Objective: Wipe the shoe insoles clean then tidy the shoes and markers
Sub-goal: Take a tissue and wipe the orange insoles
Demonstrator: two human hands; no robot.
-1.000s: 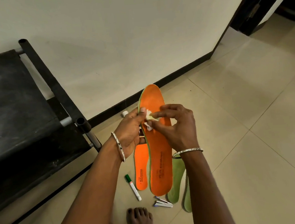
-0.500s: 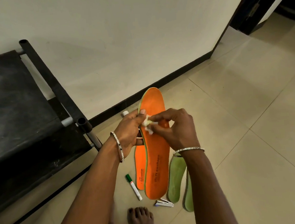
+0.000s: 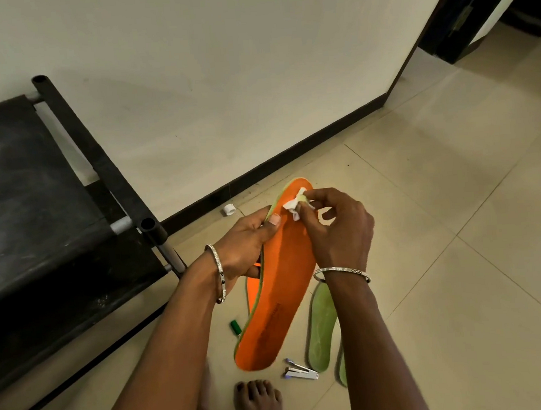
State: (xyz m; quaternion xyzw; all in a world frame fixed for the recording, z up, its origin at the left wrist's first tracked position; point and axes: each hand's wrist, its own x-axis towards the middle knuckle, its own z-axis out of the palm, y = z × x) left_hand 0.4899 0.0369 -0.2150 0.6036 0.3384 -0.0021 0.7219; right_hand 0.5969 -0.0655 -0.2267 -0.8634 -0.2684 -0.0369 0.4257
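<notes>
Left hand (image 3: 246,245) grips orange insole (image 3: 282,288); right hand (image 3: 335,228) pinches tissue (image 3: 295,204) at toe.

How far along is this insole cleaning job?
Mid-wipe. The left hand grips an orange insole while the right hand pinches a white wipe against its toe end. Nothing looks finished for certain. Left to do: a second orange insole, two green insoles and a green marker lie scattered on the floor; no shoes are in view.
</notes>
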